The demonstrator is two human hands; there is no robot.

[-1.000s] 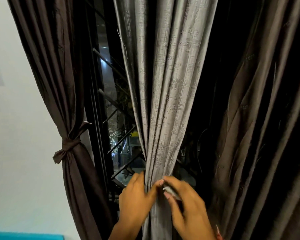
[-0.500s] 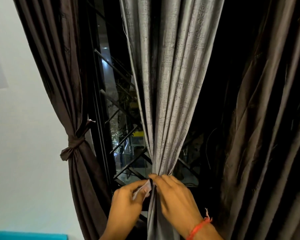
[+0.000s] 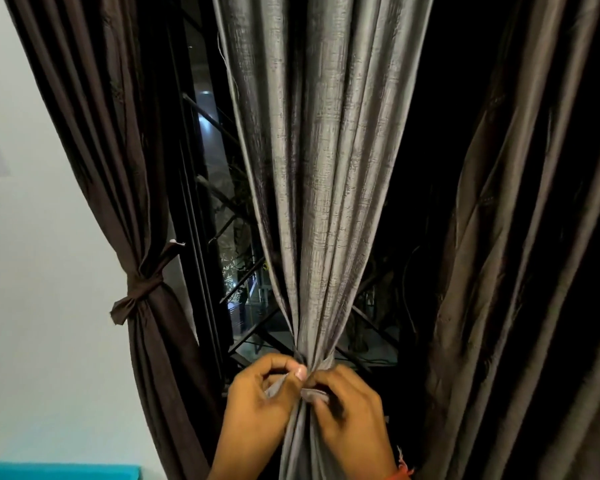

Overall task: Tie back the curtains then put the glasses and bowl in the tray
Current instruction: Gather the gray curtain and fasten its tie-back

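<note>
In the middle of the frame a grey curtain [image 3: 319, 174] hangs gathered to a narrow waist near the bottom, where a grey tie strip [image 3: 314, 393] wraps it. The left hand [image 3: 257, 407] pinches one end of the strip, the right hand [image 3: 350, 410] pinches the other. At the left a brown curtain [image 3: 118, 150] is bound by a knotted brown tie-back [image 3: 137, 294]. Another brown curtain [image 3: 534, 237] hangs loose at the right

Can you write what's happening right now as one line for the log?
step: tying grey curtain | left hand: pinches tie strip | right hand: pinches tie strip | brown curtain: already tied | glasses, bowl, tray: unseen
</note>
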